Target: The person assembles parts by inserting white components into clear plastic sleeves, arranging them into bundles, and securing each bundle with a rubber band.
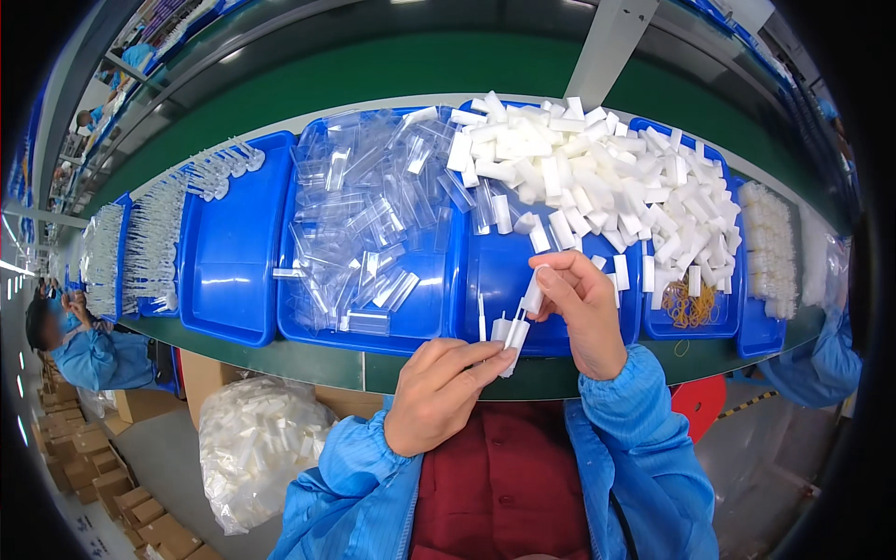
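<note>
My left hand (442,390) pinches a few slim white plastic pieces (512,338) over the front edge of the blue trays. A thin white stick (482,315) rises beside its fingertips. Just above and to the right, my right hand (586,313) grips a small white plastic sleeve (534,291) between thumb and fingers. The sleeve sits close over a narrow prong from the pieces in my left hand; whether they touch I cannot tell. Behind both hands lies a big heap of white rectangular sleeves (579,168). Left of it are clear plastic covers (373,219), piled in a blue tray (411,322).
Yellow rubber bands (689,304) lie in the right tray. Thin-stemmed white parts (152,233) fill trays at far left, beside a blue tray (229,280). A plastic bag of white parts (261,443) and a red round seat (698,407) are below the table. Another person (98,350) works at left.
</note>
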Demonstrator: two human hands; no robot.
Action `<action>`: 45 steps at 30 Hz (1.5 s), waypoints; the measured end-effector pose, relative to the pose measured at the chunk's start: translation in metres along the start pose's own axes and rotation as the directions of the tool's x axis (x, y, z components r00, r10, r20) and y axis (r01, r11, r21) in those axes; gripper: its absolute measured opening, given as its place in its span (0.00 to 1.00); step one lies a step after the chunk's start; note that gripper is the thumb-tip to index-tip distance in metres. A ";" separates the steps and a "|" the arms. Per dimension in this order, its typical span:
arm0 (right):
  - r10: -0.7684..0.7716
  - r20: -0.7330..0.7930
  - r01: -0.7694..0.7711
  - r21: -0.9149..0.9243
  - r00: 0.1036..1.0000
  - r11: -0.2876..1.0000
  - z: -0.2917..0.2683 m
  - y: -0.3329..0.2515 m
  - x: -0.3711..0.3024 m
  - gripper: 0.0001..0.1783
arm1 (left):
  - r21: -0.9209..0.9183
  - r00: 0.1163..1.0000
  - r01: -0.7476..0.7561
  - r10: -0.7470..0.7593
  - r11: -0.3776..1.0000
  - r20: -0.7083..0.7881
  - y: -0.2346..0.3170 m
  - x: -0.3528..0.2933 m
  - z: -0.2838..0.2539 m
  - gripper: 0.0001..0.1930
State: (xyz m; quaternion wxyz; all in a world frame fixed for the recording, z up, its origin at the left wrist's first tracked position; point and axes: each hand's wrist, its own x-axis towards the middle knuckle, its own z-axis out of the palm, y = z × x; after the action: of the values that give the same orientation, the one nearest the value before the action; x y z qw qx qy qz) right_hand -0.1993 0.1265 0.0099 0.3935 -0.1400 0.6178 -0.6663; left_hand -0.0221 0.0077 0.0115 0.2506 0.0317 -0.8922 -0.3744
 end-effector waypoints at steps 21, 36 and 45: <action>-0.274 0.116 0.295 -0.257 0.955 0.920 0.005 0.003 0.006 0.06 | 0.085 0.999 -0.028 0.024 0.996 0.043 0.004 -0.006 -0.005 0.21; -0.420 0.124 0.429 -0.435 0.899 0.791 0.012 0.022 -0.011 0.02 | 0.158 0.994 -0.100 0.105 0.982 -0.026 -0.002 -0.020 0.006 0.21; -0.523 0.047 0.506 -0.337 0.851 0.794 0.015 0.037 -0.029 0.04 | 0.057 0.975 -0.024 0.036 0.998 -0.219 -0.005 -0.012 0.011 0.21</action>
State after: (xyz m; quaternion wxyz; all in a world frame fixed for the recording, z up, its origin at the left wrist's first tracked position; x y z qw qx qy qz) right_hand -0.1572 0.1389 -0.0127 0.1526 -0.3515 0.6702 -0.6356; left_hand -0.0177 0.0145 -0.0034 0.3524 0.0664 -0.8692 -0.3404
